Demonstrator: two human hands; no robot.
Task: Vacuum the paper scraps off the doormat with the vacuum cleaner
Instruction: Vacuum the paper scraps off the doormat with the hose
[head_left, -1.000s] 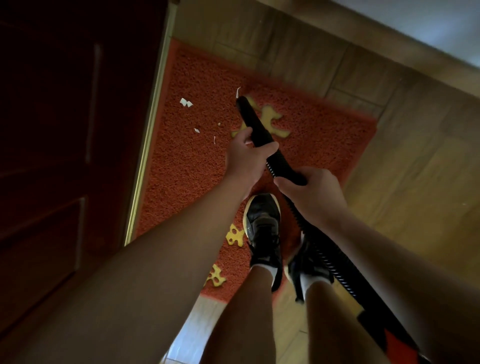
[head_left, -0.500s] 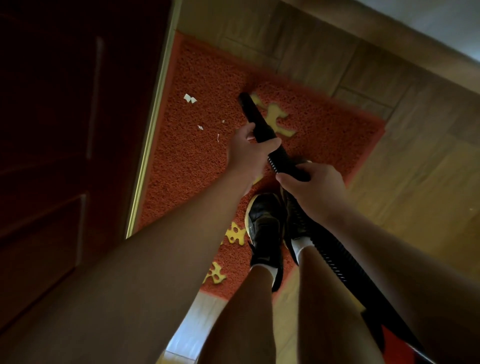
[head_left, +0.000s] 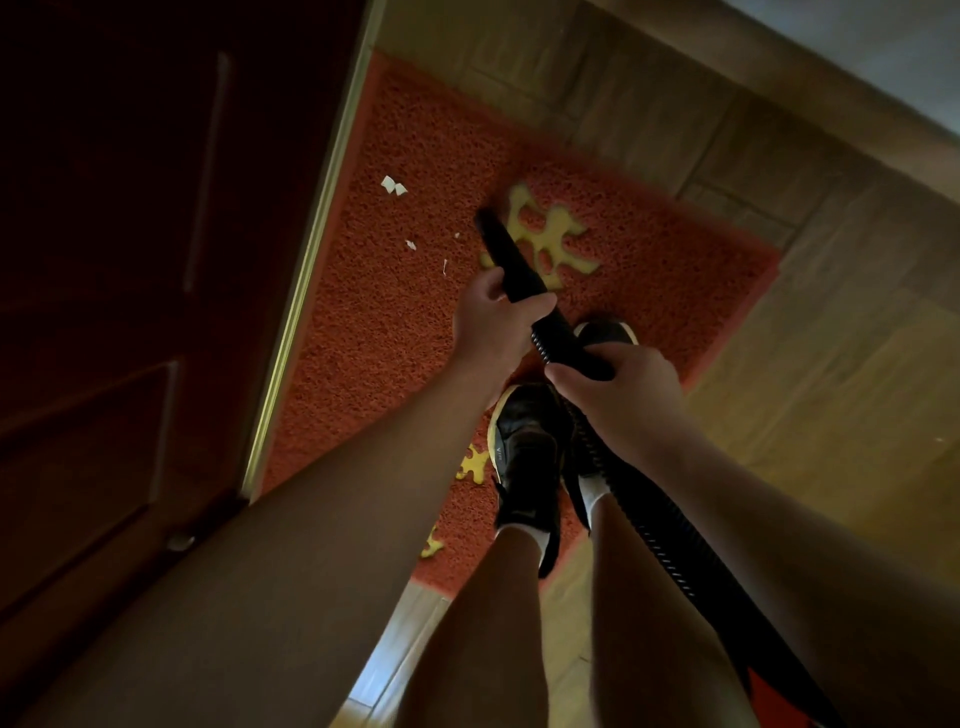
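Note:
A red doormat (head_left: 395, 332) with yellow characters lies along the door sill. White paper scraps (head_left: 394, 185) sit near its left edge, with smaller bits (head_left: 411, 244) lower down. The black vacuum nozzle (head_left: 506, 254) points up and left, its tip right of the scraps and apart from them. My left hand (head_left: 491, 322) grips the nozzle tube. My right hand (head_left: 618, 387) grips the ribbed hose (head_left: 654, 535) just behind it. The hose runs down to the lower right, where a red part of the vacuum cleaner (head_left: 779, 701) shows.
A dark wooden door (head_left: 130, 312) with a metal sill strip (head_left: 306, 291) borders the mat on the left. My feet in black shoes (head_left: 524, 452) stand on the mat's near part. Wooden floor (head_left: 831, 389) lies to the right, a wall base beyond.
The scrap that lay at the nozzle tip a second ago is gone. My right foot has stepped forward onto the mat, level with my right hand. Both hands keep their grip.

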